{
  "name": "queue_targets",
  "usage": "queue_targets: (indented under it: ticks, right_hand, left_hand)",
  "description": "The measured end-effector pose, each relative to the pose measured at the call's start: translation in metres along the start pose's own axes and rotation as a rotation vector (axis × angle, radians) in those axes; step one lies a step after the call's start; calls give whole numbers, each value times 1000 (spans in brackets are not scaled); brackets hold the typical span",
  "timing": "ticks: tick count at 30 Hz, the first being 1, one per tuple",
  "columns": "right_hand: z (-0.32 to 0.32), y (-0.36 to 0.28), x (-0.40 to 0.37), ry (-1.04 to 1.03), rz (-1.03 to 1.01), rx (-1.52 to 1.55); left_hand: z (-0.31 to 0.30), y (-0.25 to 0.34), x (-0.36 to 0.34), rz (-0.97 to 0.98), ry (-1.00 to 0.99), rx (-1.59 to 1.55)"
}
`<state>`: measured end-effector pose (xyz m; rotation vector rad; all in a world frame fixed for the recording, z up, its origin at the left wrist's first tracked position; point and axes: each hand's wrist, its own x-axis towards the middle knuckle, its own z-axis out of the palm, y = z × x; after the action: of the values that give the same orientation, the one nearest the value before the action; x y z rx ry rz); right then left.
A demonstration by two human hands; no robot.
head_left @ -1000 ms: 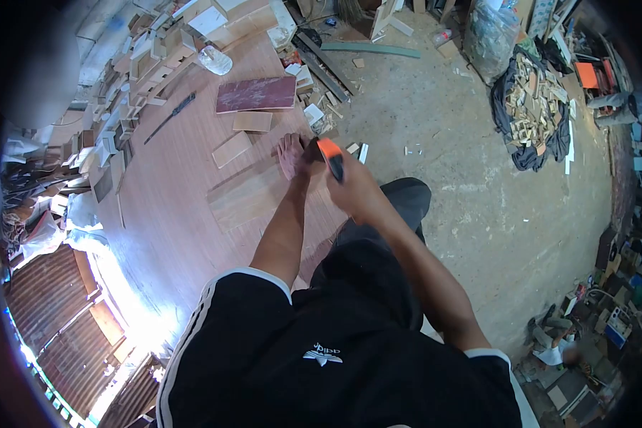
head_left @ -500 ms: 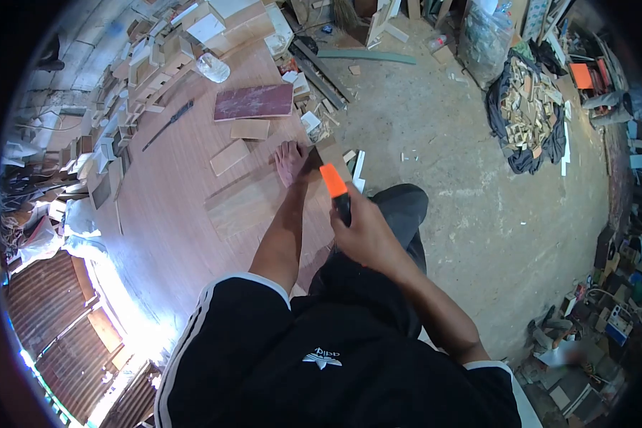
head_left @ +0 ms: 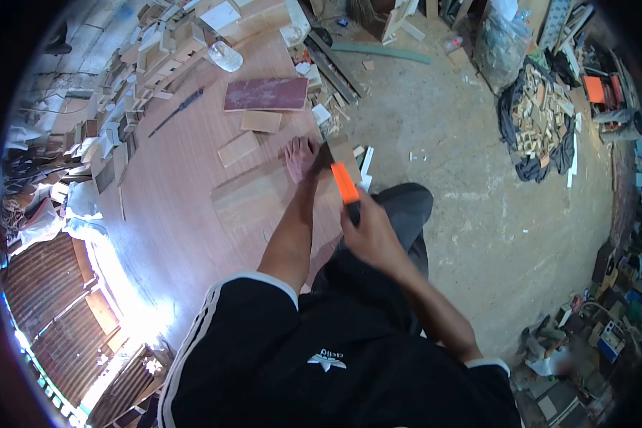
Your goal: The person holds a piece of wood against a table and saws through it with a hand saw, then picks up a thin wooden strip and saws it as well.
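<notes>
At near edge of broad pinkish-brown wooden bench (head_left: 171, 192), long flat pale-brown wooden board (head_left: 246, 201) lies under left hand (head_left: 301, 160), open, fingers slightly bent, pressing down. Right hand (head_left: 372, 234) closed round handle of orange-and-black-handled handsaw (head_left: 345, 183), blade at board close beside left hand. Risks, as judged: blade jumping sideways could cut left hand; weak downward pressure could let board slide or chatter; twisted wrist could bind blade.
</notes>
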<state>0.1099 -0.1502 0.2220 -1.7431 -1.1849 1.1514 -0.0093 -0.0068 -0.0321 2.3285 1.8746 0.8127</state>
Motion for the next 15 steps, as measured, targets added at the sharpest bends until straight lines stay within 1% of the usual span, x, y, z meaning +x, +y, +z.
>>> queue_targets:
  ticks: [1, 2, 3, 5, 7, 9, 11, 13, 14, 15]
  right_hand:
    - [0, 1, -11, 48, -78, 18]
    - [3, 3, -18, 98, -144, 43]
    - [9, 12, -10, 96, -144, 47]
    - [32, 41, 20, 68, -25, -30]
    - [44, 57, 59, 99, -75, -13]
    - [42, 63, 72, 100, -100, -19]
    - [41, 67, 59, 102, -101, -33]
    - [41, 58, 38, 175, -180, 21]
    - [33, 36, 28, 87, -57, 31]
    - [22, 8, 3, -2, 99, 43]
  left_hand:
    - [1, 0, 3, -10, 28, 16]
    - [-3, 0, 5, 25, 31, 55]
    - [-6, 1, 8, 26, 30, 60]
    - [-16, 4, 7, 26, -73, -18]
    - [-17, 8, 6, 25, -65, -66]
    - [-20, 5, 7, 9, -69, -101]
    - [-22, 12, 6, -14, -44, -74]
    - [-14, 8, 4, 17, -42, -69]
    - [-11, 7, 5, 54, 52, -36]
    - [-15, 3, -9, 47, 19, -29]
